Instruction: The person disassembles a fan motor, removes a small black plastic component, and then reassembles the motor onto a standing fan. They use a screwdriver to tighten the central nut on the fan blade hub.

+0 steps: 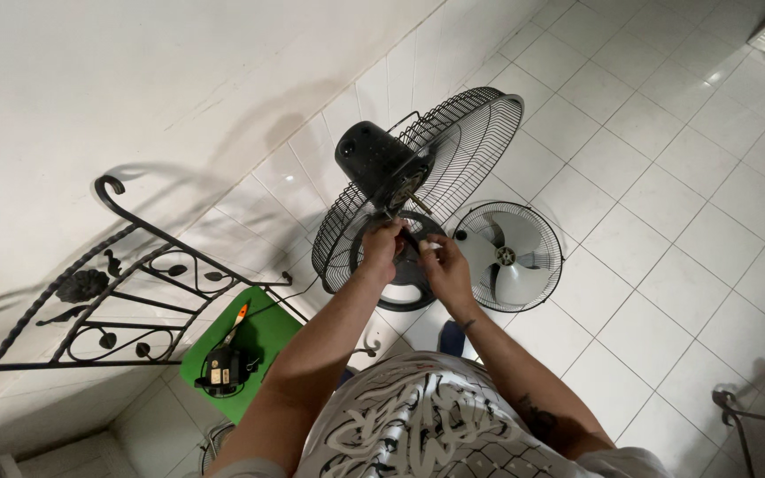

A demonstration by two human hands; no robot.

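A black stand fan stands in front of me with its motor housing (372,158) and rear wire guard (453,150) in place, its front open and the shaft bare. My left hand (382,243) grips the fan's neck just under the motor. My right hand (444,265) is beside it, fingers curled at the same spot; whether it holds a small part I cannot tell. The fan's round black base (405,288) shows below my hands. The front guard with the white blades (508,257) lies flat on the floor to the right.
A green stool (254,341) at lower left carries a small black motor (223,367) and an orange-handled tool (241,314). A black wrought-iron frame (90,301) leans at the left wall. White floor tiles (666,221) spread to the right; a metal leg (737,412) shows at the lower right.
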